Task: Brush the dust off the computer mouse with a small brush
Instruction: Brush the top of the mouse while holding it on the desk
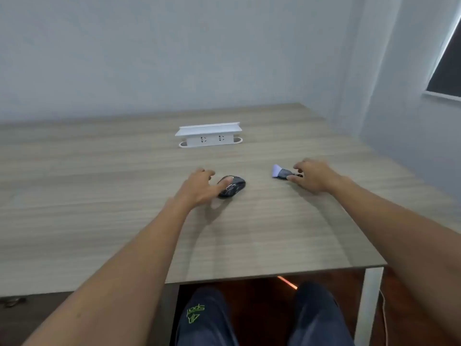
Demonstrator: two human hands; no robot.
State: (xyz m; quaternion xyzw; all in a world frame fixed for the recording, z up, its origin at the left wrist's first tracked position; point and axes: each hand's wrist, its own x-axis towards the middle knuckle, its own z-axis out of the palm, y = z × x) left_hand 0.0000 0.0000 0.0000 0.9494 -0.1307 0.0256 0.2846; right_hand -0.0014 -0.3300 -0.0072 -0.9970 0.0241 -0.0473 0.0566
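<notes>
A black computer mouse [235, 186] lies on the wooden table [99, 208] near the middle. My left hand [198, 187] rests at its left side with the thumb laid on the mouse's top; the fingers curl around its far side. To the right lies a small brush [280, 172] with white bristles pointing left and a dark handle. My right hand [314, 176] is at the handle end, thumb and fingers pinched on the handle, with the brush still flat on the table.
A white pop-up power socket box [209, 138] stands on the table behind the mouse. The table's front edge [274, 273] is close to my legs, with a white table leg [366, 308] at the right. Walls close off the far and right sides.
</notes>
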